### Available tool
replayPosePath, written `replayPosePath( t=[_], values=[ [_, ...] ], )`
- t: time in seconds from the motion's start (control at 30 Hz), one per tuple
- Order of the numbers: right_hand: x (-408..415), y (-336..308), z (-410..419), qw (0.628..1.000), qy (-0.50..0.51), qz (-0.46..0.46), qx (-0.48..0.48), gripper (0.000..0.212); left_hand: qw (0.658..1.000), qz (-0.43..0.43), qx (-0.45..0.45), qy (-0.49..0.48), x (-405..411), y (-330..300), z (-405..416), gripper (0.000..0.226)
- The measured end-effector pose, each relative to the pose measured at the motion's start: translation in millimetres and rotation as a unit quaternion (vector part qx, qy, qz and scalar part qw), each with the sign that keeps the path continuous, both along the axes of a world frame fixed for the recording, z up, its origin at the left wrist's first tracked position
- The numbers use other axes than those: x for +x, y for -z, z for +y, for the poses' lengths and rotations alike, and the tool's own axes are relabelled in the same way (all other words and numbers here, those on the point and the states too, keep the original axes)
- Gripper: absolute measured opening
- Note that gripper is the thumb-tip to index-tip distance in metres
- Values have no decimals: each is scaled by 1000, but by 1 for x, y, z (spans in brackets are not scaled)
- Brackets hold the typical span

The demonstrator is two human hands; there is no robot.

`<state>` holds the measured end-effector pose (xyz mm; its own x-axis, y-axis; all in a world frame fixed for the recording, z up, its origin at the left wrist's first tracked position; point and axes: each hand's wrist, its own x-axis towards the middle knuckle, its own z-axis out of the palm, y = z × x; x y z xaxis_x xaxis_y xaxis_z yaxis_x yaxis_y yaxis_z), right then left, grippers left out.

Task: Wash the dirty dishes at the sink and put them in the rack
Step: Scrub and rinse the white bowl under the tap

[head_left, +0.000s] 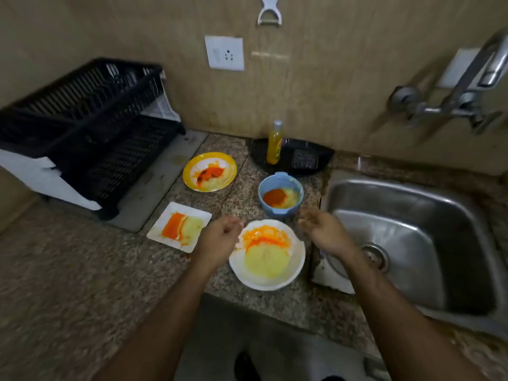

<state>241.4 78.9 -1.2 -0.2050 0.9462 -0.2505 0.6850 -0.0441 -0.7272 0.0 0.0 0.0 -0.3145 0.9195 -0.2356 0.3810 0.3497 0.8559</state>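
Note:
Several dirty dishes sit on the granite counter [82, 270]: a round white plate [295, 266] smeared orange and yellow nearest me, a square white plate [176, 213] to its left, a yellow-rimmed plate [189, 165] behind, and a blue bowl [280, 178] with red sauce. My left hand [217, 243] hovers at the round plate's left edge with fingers loosely curled, holding nothing. Just above the plate's right edge, my right hand [324, 231] is empty too, fingers apart. A steel sink [412, 193] lies at the right. At the back left stands the black dish rack [90, 127].
A yellow dish-soap bottle [275, 143] stands on a black tray [324, 154] against the wall. The tap [472, 86] juts from the wall above the sink. A grey drain mat [162, 182] lies under the rack. A wall socket [224, 53] sits above the counter.

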Motion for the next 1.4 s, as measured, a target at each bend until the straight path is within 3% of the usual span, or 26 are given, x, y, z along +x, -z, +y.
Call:
replayPosePath(
  t=[0.1, 0.27, 0.47, 0.57, 0.67, 0.8, 0.93, 1.1, 1.17, 1.23, 1.27, 1.33, 1.4],
  values=[
    [-3, 17, 5, 991, -84, -105, 1, 31, 978, 199, -55, 28, -6, 15, -2, 32],
    [-9, 33, 11, 973, -133, -164, -96, 33, 943, 274, -159, 96, -10, 49, -2, 41],
    [3, 49, 19, 977, -160, -128, -53, 18, 954, 249, -129, 109, 2, 59, -5, 36],
    [31, 47, 23, 984, -156, -82, -8, 24, 970, 190, -116, 102, 20, 56, -4, 31],
    [66, 38, 30, 988, -138, -59, 30, 13, 979, 151, -101, 96, 55, 47, 7, 36],
    [123, 21, 45, 992, -78, -60, 75, 9, 983, 135, -71, 105, 112, 32, 38, 32],
    [176, 3, 61, 996, -14, -28, 79, 21, 993, 25, -7, 112, 166, 21, 76, 25],
    [228, -14, 95, 997, 64, 28, 41, 13, 993, 17, 47, 110, 219, 9, 132, 26],
    [246, -28, 113, 983, 151, 95, 52, 16, 992, 27, 46, 117, 235, 6, 155, 24],
    [264, -48, 134, 943, 269, 125, 149, 18, 989, 47, 60, 127, 249, 6, 178, 27],
    [274, -59, 146, 924, 313, 114, 188, 30, 988, 53, 66, 132, 254, 7, 189, 29],
    [289, -82, 172, 912, 333, 75, 225, 47, 986, 50, 71, 142, 267, 9, 208, 32],
    [296, -92, 196, 925, 292, 12, 241, 40, 984, 42, 70, 156, 279, 13, 223, 33]
  ],
)
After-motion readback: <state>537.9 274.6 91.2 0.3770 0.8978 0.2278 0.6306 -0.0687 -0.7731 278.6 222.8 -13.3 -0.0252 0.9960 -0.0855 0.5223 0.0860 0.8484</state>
